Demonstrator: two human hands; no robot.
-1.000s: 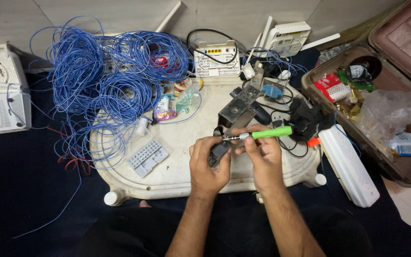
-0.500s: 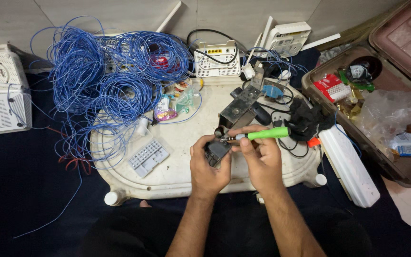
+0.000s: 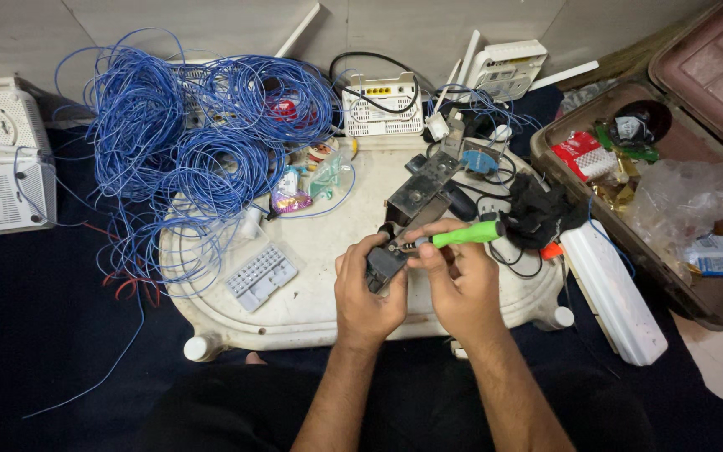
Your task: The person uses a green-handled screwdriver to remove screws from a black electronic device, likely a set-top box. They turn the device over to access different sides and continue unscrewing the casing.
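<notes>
Head view, downward, over low white plastic table (image 3: 311,305) with rounded corners and stubby legs, surface scuffed and stained, set on dark cloth. Upper left: large tangle of thin blue wire (image 3: 186,142), loose coils, glossy insulation, spilling off table edge. Far left: white vented plastic device box (image 3: 2,180). Right: open brown case (image 3: 629,243) holding crumpled clear plastic bag, red packets, small oddments. Beside case: long white plastic block (image 3: 612,289), smooth, lying diagonally. Top centre: white router (image 3: 381,105) with black cable looped behind. Centre: dull grey metal bracket (image 3: 420,188), flat and angular, lying near black bundle of cloth or cable. Left of hands: pale grey compartmented connector tray (image 3: 261,274), ribbed. Smallest: small dark blocky component (image 3: 381,266), hard-edged, held above table front centre, clamped in left hand (image 3: 368,293), fingers curled tight around body. Green-handled screwdriver (image 3: 462,234), smooth plastic grip, thin metal shaft, pinched in right hand (image 3: 460,289) between thumb and fingertips, tip meeting component's top. Handling advice, as judgement: keep shaft square to fastener, press along axis while turning, brace both wrists together, hold component steady so tip does not slip toward left thumb.
</notes>
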